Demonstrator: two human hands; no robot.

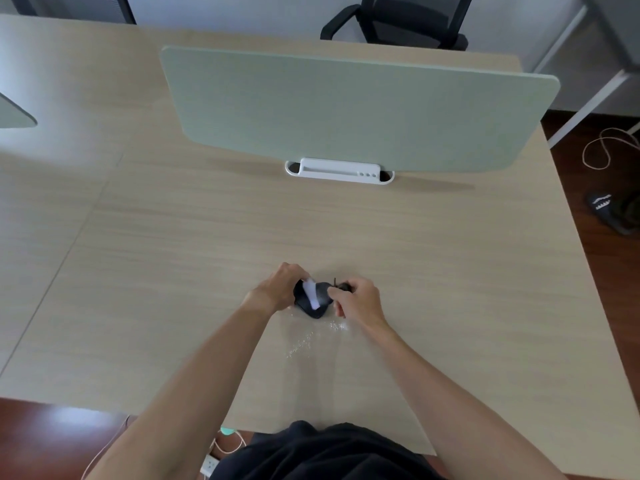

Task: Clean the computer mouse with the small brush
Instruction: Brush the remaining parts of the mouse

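A small black plastic computer mouse [313, 301] sits on the pale wood-grain bench [433, 271], near its front edge and roughly in the middle, between the person's two hands. The left hand [277, 289] curls round the mouse's left side and holds it in place. A white strip-shaped thing [311, 294] lies across the top of the mouse, running from the left hand's fingers toward the near end of the mouse; it is blurred, and may be the small brush or a wipe, I cannot tell which. The right hand [356, 299] is at the mouse's right side with its fingers curled round a small dark object [341, 286], from which a thin dark stem sticks up; what this object is cannot be made out at this size. Its fingertips touch or nearly touch the mouse's right edge.

Just in front of the mouse, toward the person, a scatter of fine white crumbs [311, 339] lies on the bench.

Farther back, a pale green rounded divider panel [346, 109] stands upright in a white plastic base [337, 169]. Behind the bench is a black mesh office chair [398, 19]. On the dark brown floor to the right lie a black slipper [609, 213] and a loop of pale cable [609, 147].
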